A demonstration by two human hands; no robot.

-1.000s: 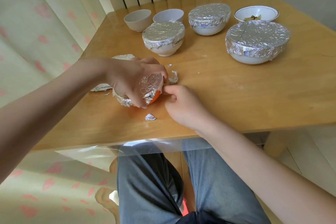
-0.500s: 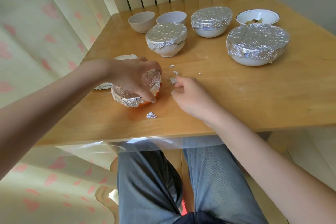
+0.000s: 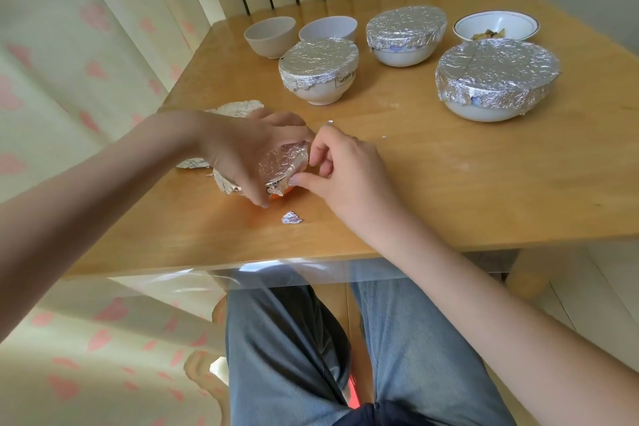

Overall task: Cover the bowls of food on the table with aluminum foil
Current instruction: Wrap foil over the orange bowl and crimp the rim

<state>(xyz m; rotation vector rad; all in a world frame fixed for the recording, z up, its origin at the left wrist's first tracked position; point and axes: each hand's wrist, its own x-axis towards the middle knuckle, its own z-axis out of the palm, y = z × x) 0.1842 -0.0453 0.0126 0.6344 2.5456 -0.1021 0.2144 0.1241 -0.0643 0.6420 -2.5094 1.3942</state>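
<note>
At the near left of the worktop (image 3: pixel 484 204), the person is sealing foil over a small orange bowl (image 3: pixel 281 193), so the step in hand is crimping the cover down round the rim. The left hand (image 3: pixel 238 152) lies over the top of the bowl, fingers curled down its near side and gripping it through the foil (image 3: pixel 281 164). The right hand (image 3: pixel 340 166) comes in from the right, thumb and fingertips drawn together at the foil's right edge; whether they pinch the edge or only press it I cannot tell for sure, but it looks like a pinch. Only a sliver of orange shows under the foil's lower edge, so the cover seems nearly seated. The next move, as I judge it, calls for tucking that right edge under the rim while the left hand keeps the bowl from sliding; thin foil tears easily, so a light press suits it.

A small scrap (image 3: pixel 291 217) of foil lies just near of the bowl, and a crumpled piece (image 3: pixel 235 108) shows beyond the left wrist.

Farther off, three bowls are already covered: a middle one (image 3: pixel 318 74), a far one (image 3: pixel 406 33) and a large one (image 3: pixel 498 74) at right, each with wrinkled foil folded over the rim. At the far edge, two bare bowls (image 3: pixel 271 36) on the left look empty, and a dish (image 3: pixel 496 28) at far right holds some food and has no cover yet, so it is probably still to do.
</note>
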